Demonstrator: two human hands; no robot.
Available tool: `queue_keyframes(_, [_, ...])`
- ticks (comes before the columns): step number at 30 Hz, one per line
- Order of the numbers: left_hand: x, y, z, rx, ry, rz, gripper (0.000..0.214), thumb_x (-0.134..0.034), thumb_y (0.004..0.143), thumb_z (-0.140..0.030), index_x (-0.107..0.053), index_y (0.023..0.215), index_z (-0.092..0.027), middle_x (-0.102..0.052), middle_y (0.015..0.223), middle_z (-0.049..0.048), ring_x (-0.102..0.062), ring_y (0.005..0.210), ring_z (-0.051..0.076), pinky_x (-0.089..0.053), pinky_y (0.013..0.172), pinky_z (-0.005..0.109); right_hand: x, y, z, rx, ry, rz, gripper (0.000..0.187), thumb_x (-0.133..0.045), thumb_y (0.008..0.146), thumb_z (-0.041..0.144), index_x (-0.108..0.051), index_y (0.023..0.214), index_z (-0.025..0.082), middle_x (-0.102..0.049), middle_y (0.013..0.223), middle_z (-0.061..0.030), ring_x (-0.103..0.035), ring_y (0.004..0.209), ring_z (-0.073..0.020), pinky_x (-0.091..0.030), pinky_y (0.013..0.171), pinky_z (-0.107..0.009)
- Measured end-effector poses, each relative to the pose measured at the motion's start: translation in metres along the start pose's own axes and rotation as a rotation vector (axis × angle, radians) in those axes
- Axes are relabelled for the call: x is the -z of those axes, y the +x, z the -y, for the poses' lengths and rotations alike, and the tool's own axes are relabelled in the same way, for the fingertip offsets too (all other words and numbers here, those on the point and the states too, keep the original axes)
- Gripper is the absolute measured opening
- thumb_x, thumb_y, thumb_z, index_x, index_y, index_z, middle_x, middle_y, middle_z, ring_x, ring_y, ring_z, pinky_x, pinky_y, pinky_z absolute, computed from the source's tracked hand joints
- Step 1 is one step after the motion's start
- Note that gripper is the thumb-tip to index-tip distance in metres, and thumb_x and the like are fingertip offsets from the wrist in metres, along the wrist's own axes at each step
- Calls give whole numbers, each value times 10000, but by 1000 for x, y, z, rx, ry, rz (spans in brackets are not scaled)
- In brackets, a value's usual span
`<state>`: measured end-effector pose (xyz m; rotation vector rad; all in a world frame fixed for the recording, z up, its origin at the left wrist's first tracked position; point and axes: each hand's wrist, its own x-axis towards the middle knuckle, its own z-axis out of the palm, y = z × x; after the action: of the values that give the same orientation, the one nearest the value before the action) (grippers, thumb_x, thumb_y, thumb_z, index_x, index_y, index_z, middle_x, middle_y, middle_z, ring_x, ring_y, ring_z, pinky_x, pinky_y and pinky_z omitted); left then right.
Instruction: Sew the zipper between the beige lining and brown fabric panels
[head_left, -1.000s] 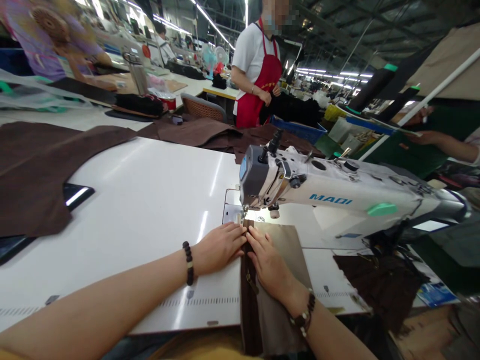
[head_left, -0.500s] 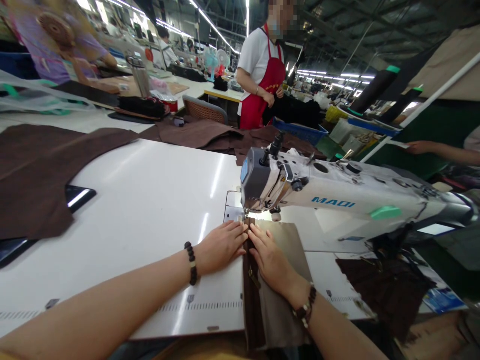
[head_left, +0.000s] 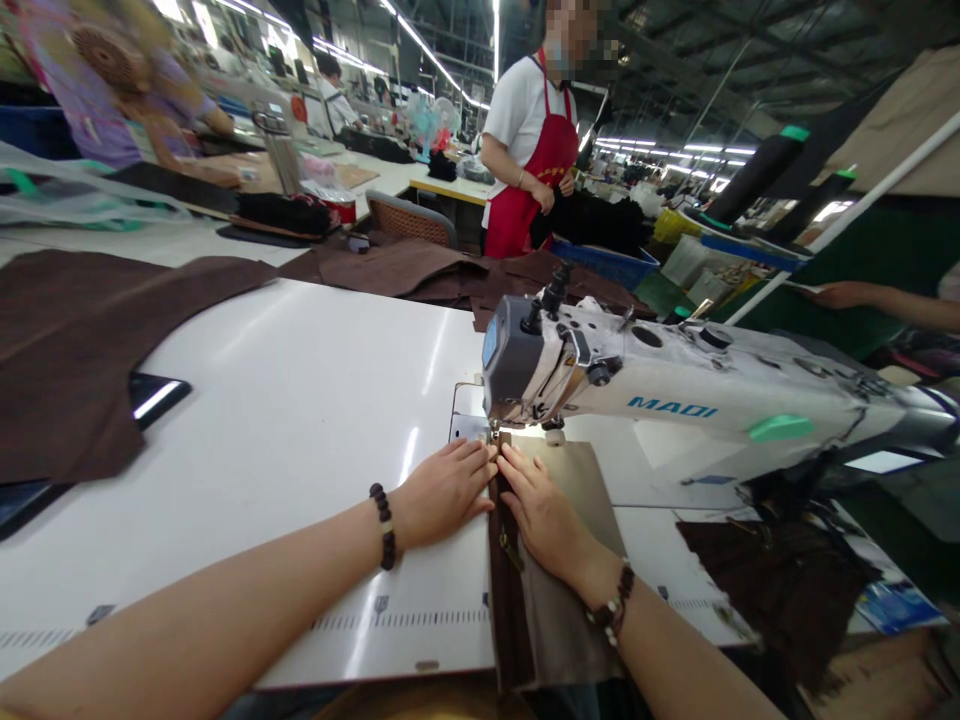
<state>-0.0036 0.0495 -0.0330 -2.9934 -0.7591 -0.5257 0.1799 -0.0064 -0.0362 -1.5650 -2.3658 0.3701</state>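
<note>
A brown zipper strip (head_left: 511, 625) with a brass-coloured pull (head_left: 511, 550) lies lengthwise on a beige cloth piece (head_left: 589, 485), its far end at the needle area of a white sewing machine (head_left: 645, 385). My left hand (head_left: 448, 490) rests flat, fingers stretched, with the fingertips on the strip's left edge just in front of the presser foot. From the other side, my right hand (head_left: 547, 520) lies flat on the beige cloth, its fingertips against the strip. Both hands' fingertips almost meet. The needle itself is too small to make out.
Brown cloth panels (head_left: 67, 360) cover the table's left side, and more brown cloth (head_left: 405, 265) lies along the back. Dark brown pieces (head_left: 772, 580) are heaped at the right. Behind stands a person in a red apron (head_left: 536, 170), near a blue crate (head_left: 607, 262).
The zipper strip and beige cloth have slid very slightly away from me toward the machine. My hands keep nearly the same place, and the view has shifted a little.
</note>
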Motion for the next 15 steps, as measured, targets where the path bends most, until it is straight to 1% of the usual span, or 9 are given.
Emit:
queue_keyframes(4, [-1,0,0,3,17,8,401,-491,852,-402,-487,1155,-139,-509,1223,77,-456,1160,223,-398,1009,377,3,1,1,-8,-3,24,458,-335,880,126,-355,1337,106,-305,1418,-90,-236,1327,-209,-234,1093,-492])
queue_keyframes(10, [-1,1,0,-6,25,29,409,-446,872,-414,-482,1164,-130,-497,1226,86,-446,1160,224,-392,1010,378,4,1,1,-17,19,26,445,-340,875,116,-382,1318,100,-328,1406,-99,-253,1320,-213,-227,1093,-485])
queue_keyframes(12, [2,3,-1,-5,27,57,395,-452,872,-397,-491,1153,-122,-498,1214,94,-448,1152,230,-390,1005,380,4,1,1,-20,30,12,446,-352,873,114,-381,1318,112,-330,1406,-100,-256,1318,-211,-224,1094,-475])
queue_keyframes(15, [13,4,-10,-35,1,141,275,-462,876,-328,-545,1057,-139,-533,1129,73,-496,1064,205,-418,954,356,5,1,2,-29,37,5,426,-369,882,123,-395,1307,111,-332,1404,-105,-246,1323,-203,-221,1098,-450])
